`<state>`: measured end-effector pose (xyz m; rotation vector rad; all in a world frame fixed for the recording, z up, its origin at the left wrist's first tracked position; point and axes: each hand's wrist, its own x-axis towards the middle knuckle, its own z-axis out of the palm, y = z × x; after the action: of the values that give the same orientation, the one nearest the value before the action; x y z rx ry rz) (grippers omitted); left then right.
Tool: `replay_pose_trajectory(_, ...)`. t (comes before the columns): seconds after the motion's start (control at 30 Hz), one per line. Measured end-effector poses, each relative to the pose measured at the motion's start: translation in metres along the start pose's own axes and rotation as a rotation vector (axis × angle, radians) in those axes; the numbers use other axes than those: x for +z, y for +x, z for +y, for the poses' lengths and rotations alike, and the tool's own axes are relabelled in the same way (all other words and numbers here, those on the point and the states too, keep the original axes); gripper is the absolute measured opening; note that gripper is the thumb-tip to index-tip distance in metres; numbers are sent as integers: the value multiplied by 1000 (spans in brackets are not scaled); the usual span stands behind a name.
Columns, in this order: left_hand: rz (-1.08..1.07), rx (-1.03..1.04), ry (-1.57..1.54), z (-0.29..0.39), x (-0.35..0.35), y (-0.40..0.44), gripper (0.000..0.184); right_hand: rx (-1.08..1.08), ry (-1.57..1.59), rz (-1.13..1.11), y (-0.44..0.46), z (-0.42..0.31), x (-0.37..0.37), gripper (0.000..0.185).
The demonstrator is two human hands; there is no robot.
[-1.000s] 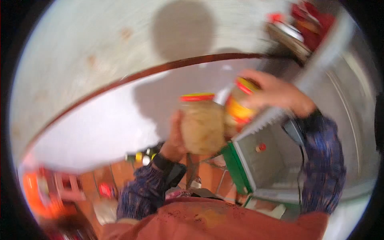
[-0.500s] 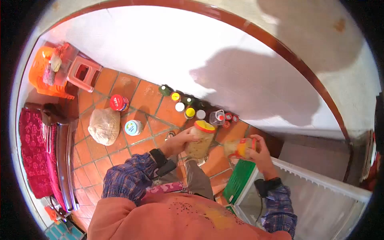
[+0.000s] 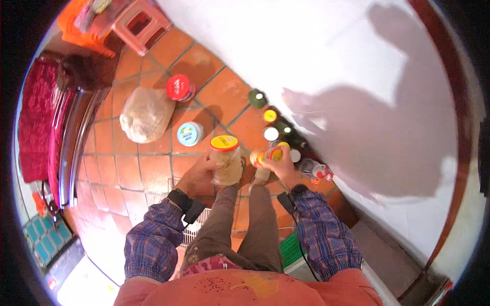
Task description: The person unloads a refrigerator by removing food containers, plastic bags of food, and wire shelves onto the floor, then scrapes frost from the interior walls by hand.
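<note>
My left hand (image 3: pixel 200 176) is wrapped round a large jar (image 3: pixel 227 166) with a yellow lid and red rim, its contents pale. To its right, my right hand (image 3: pixel 283 168) grips a smaller jar (image 3: pixel 259 157) with a yellow and red label, held tilted. The two jars are apart, both in the air above my legs. Part of the smaller jar is hidden by my fingers.
On the tiled floor (image 3: pixel 130 171) stand a red-lidded tub (image 3: pixel 179 87), a blue-lidded tub (image 3: pixel 189 134) and a tied bag (image 3: pixel 147 115). Several bottles and jars (image 3: pixel 271 133) line the white wall. A pink stool (image 3: pixel 142 24) is at the upper left, a red-covered seat (image 3: pixel 38 120) at the left.
The view has swung from the open white appliance on the right toward the floor. Both jars stay in my hands; they have moved down and left from where they were a second ago.
</note>
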<state>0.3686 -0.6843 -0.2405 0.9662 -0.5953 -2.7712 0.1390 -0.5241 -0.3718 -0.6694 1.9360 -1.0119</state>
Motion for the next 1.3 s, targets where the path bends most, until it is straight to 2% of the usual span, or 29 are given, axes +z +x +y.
replay_pose_trajectory(0.07, -8, 10, -188, -2, -18, 1, 73, -25, -81, -54, 29, -29, 21, 67)
replay_pose_trajectory(0.13, 35, 45, -182, -10, -53, 9, 75, -178, -323, -18, 76, 3, 55, 68)
replay_pose_trajectory(0.2, 122, 191, -238, -18, -65, 16, 78, -120, -313, -98, 109, 6, 77, 63)
replay_pose_trajectory(0.33, 187, 268, -377, -36, -103, 36, 85, -428, -481, -101, 172, 63, 115, 63)
replay_pose_trajectory(0.4, 152, 371, -475, -47, -125, 49, 77, -424, -564, -169, 196, 80, 125, 62)
replay_pose_trajectory(0.57, 161, 375, -516, -66, -173, 65, 80, -343, -844, -273, 233, 116, 139, 62)
replay_pose_trajectory(0.83, 222, 340, -518, -69, -208, 80, 85, -401, -918, -271, 280, 161, 151, 62)
replay_pose_trajectory(0.93, 235, 320, -421, -64, -215, 89, 85, -388, -933, -264, 287, 163, 151, 63)
replay_pose_trajectory(1.0, 362, 184, -216, -59, -215, 97, 84, -389, -941, -255, 290, 165, 148, 64)
replay_pose_trajectory(1.03, 393, 140, -208, -57, -214, 101, 82, -380, -945, -244, 291, 167, 148, 65)
replay_pose_trajectory(1.2, 375, 147, 66, -54, -209, 127, 85, -256, -907, -306, 288, 163, 141, 71)
replay_pose_trajectory(1.27, 382, 150, 128, -60, -210, 135, 85, -515, -1153, -195, 280, 162, 139, 72)
replay_pose_trajectory(1.3, 410, 213, 275, -71, -217, 142, 85, -511, -1159, -192, 276, 161, 139, 72)
